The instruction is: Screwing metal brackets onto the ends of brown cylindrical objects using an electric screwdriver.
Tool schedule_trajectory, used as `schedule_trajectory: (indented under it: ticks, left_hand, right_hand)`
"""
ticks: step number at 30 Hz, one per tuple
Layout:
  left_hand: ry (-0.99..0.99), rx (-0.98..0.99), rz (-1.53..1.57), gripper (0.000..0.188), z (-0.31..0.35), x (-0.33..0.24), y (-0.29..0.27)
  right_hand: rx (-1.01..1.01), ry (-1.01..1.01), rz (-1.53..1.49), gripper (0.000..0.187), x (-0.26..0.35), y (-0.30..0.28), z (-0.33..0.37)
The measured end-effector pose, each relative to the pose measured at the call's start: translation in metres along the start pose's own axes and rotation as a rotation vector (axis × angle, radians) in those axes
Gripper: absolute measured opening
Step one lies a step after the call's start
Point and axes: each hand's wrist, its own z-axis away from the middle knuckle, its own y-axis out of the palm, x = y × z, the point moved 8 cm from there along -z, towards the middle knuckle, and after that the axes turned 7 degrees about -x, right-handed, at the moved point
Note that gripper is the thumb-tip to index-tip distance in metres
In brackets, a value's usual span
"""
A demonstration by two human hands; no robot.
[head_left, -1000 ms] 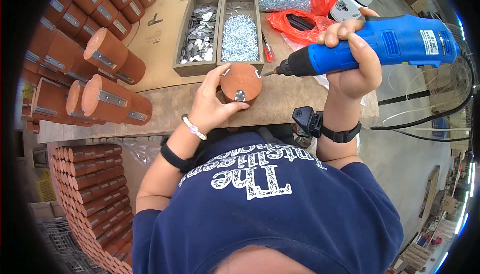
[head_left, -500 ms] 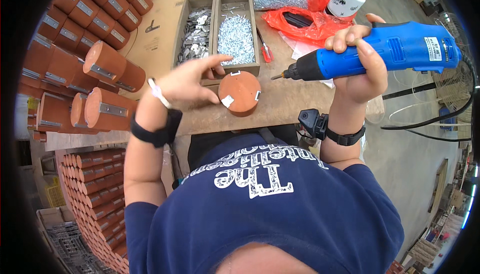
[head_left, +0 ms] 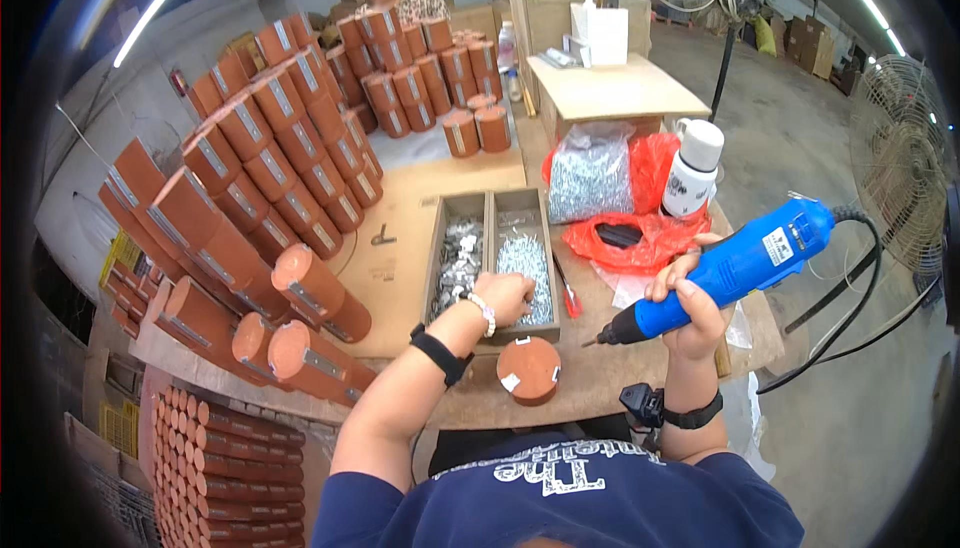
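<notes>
Our right hand [head_left: 688, 306] is gripping a blue plastic power screwdriver [head_left: 742, 274]; our left hand [head_left: 510, 298] is resting curled over silvery metal screws [head_left: 520, 260], hold unclear. Nearer us, a reddish-brown cylinder [head_left: 533, 368] is already wearing pale fittings [head_left: 511, 383]; what is remaining, we cannot tell.

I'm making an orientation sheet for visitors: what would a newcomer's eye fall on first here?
Probably the bright blue driver, held in the right hand on the right of the picture. Next, perhaps, the stacks of reddish-brown cylinders crowding the left of the table. Then the left hand, at the screws in the right compartment of the tray.
</notes>
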Motion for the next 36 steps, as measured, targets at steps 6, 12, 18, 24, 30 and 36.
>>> schedule_trajectory:
  ticks: [6, 12, 18, 24, 30, 36]
  left_hand:
    - [0.022, -0.109, 0.081, 0.013, 0.002, -0.009, -0.005]
    - [-0.016, -0.202, 0.009, 0.019, 0.007, -0.006, -0.025]
    - [-0.063, -0.355, 0.215, 0.015, 0.02, -0.016, -0.05]
    - [0.103, -0.355, 0.566, 0.012, 0.056, -0.066, -0.08]
    - [0.082, -0.363, 0.795, 0.007, 0.081, -0.085, -0.083]
    - [-0.021, -0.313, 1.148, 0.006, 0.09, -0.078, -0.061]
  right_hand:
    - [-0.055, 0.068, -0.021, 0.047, 0.005, -0.002, 0.007]
    - [-0.041, 0.048, -0.038, 0.046, 0.008, 0.003, 0.005]
    - [-0.046, 0.018, -0.05, 0.046, 0.015, 0.003, 0.004]
    - [-0.064, -0.003, -0.11, 0.051, 0.018, 0.005, 0.005]
    - [-0.025, 0.002, -0.232, 0.052, 0.022, 0.011, 0.01]
    - [-0.003, -0.006, -0.257, 0.053, 0.026, 0.014, 0.013]
